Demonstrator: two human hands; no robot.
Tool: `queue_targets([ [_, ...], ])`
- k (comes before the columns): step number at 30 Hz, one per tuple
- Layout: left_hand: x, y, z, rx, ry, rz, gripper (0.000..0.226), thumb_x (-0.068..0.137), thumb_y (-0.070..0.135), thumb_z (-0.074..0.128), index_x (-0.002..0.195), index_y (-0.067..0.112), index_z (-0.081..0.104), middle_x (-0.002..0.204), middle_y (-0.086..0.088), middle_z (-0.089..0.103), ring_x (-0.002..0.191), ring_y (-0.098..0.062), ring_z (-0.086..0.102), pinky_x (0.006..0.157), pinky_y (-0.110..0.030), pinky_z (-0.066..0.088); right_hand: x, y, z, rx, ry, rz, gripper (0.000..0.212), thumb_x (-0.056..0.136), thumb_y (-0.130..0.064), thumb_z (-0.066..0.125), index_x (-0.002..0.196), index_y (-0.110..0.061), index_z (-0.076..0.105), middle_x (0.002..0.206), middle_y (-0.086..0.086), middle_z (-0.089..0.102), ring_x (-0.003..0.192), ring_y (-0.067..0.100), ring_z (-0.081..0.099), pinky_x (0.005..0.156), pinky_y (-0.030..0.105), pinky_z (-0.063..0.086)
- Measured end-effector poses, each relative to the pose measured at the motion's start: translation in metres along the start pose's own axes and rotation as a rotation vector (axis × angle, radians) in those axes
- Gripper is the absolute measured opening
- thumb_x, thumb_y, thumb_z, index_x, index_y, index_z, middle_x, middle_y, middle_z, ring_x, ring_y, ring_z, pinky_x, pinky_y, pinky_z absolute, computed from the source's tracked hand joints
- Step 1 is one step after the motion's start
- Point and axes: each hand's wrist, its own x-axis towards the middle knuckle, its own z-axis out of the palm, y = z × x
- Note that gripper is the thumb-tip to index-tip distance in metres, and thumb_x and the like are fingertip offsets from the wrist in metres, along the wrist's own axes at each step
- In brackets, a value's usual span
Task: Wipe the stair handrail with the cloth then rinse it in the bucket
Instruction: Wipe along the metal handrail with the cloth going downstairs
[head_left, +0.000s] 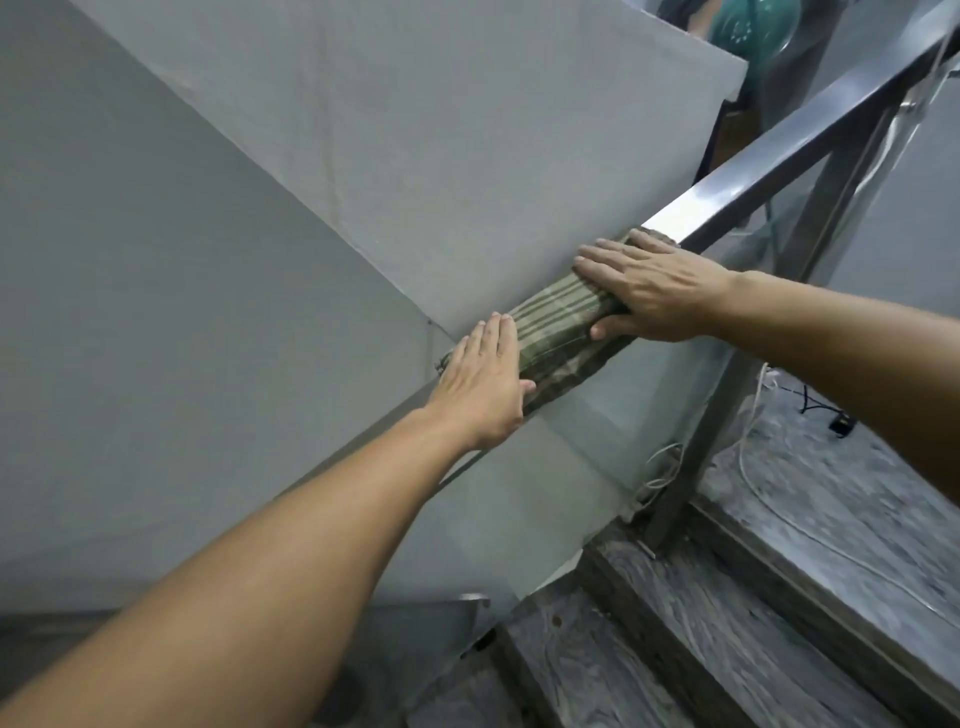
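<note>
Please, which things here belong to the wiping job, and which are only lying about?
Job:
cloth
handrail
left hand and right hand, both pressing the cloth
(bucket not in view)

Lying about:
white cables
black object on the floor
green object upstairs

The sloping steel handrail carries a striped green cloth draped over its top and side. Below, grey marbled stair treads bear a loose white cable.

Two hands: left hand, right hand. One striped cloth, one steel handrail, one green chair at one o'clock, one black plug at three o'clock.
</note>
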Motion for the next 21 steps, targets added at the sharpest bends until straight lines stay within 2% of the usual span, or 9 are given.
queue_targets([
  [2,-0.017,-0.01,0.002,0.001,-0.005,-0.032,0.075,0.099,0.033,0.038,0.149,0.003,-0.008,0.162,-0.014,-0.008,0.15,-0.025,-0.006,0.121,-0.036,-0.001,0.002,-0.017,-0.001,0.031,0.019,-0.034,0.112,0.067,-0.085,-0.004,0.149,-0.012,0.018,0.157,0.012,0.025,0.146,0.027,0.019,0.119,0.046,0.011],
  [4,-0.034,-0.021,0.004,0.006,-0.006,-0.059,0.076,0.099,0.032,0.04,0.149,0.003,-0.008,0.162,-0.015,-0.007,0.15,-0.026,-0.004,0.121,-0.036,-0.001,0.006,-0.036,-0.001,0.032,0.054,-0.07,0.105,0.072,-0.083,0.005,0.149,-0.014,0.02,0.155,0.012,0.032,0.144,0.029,0.025,0.117,0.046,0.015],
  [7,-0.063,-0.04,0.006,0.014,-0.01,-0.106,0.078,0.098,0.031,0.044,0.15,0.004,-0.007,0.162,-0.013,-0.004,0.15,-0.026,-0.002,0.12,-0.036,-0.001,0.012,-0.068,0.002,0.046,0.089,-0.12,0.094,0.078,-0.078,0.016,0.149,-0.017,0.021,0.151,0.011,0.037,0.141,0.03,0.031,0.117,0.048,0.017],
  [13,-0.118,-0.082,0.013,0.022,-0.023,-0.207,0.085,0.094,0.03,0.054,0.15,0.005,-0.005,0.162,-0.012,0.002,0.149,-0.027,0.006,0.12,-0.037,0.005,0.022,-0.141,-0.008,0.022,0.117,-0.223,0.091,0.08,-0.074,0.035,0.146,-0.012,0.026,0.144,0.014,0.044,0.134,0.033,0.039,0.115,0.048,0.025],
  [16,-0.145,-0.104,0.015,0.017,-0.031,-0.26,0.087,0.092,0.03,0.057,0.15,0.005,-0.003,0.161,-0.012,0.007,0.147,-0.028,0.011,0.119,-0.038,0.01,0.029,-0.178,-0.014,-0.004,0.109,-0.258,0.092,0.079,-0.075,0.037,0.144,-0.01,0.029,0.139,0.016,0.048,0.129,0.034,0.044,0.112,0.047,0.029],
  [21,-0.191,-0.142,0.021,0.005,-0.042,-0.309,0.087,0.091,0.028,0.058,0.15,0.004,-0.001,0.158,-0.013,0.013,0.145,-0.029,0.016,0.119,-0.039,0.013,0.041,-0.236,-0.023,-0.003,0.082,-0.295,0.095,0.076,-0.079,0.024,0.139,-0.008,0.035,0.13,0.016,0.054,0.118,0.035,0.051,0.107,0.046,0.036],
])
